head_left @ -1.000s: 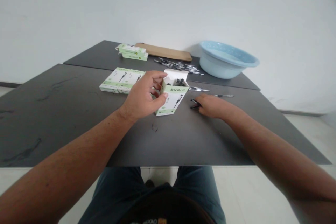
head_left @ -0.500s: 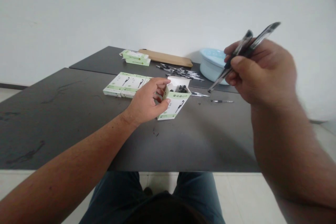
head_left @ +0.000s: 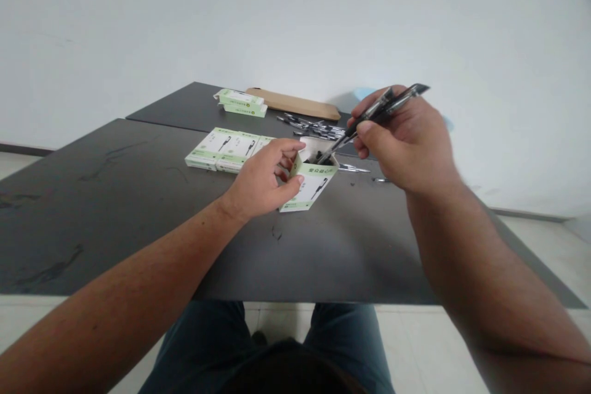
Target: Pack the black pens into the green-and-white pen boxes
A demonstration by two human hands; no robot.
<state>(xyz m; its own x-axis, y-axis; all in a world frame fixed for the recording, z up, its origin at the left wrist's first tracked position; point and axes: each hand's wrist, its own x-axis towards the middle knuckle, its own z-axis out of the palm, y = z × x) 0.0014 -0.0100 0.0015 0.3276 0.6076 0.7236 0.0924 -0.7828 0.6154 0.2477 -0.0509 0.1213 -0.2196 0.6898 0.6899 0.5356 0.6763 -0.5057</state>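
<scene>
L hand [head_left: 261, 181] wraps the open pen box [head_left: 310, 183] from its left side, thumb on the front face and fingers [head_left: 289, 146] curled over the back edge by the raised flap, so it's closed on the box, which stands upright on the dark worktop [head_left: 138, 209] roughly mid-frame, w/ dark pen ends showing inside the open top. R hand [head_left: 406, 144] is up above & to the right of the box, fingers pinched shut on two black pens [head_left: 373, 116] held together; pens slant down-left, lower tips right at the box mouth, can't tell if they're already inside or just at the rim; upper ends stick out past the knuckles. Behind the box, just to its left, flat green-white boxes [head_left: 226, 149] lie side by side on the worktop. Farther back, a 2nd worktop section carries a small stack of same boxes [head_left: 241, 101], a brown envelope [head_left: 295, 104] near the wall, and a loose scatter of pens [head_left: 314, 126] between envelope & the hands. A couple of single pens [head_left: 353, 167] lie just right of the open box, partly hidden by the R hand. A sliver of pale blue basin [head_left: 364, 92] peeks out behind the R hand, mostly covered. Person's dark trousers [head_left: 207, 345] show below the worktop edge.
</scene>
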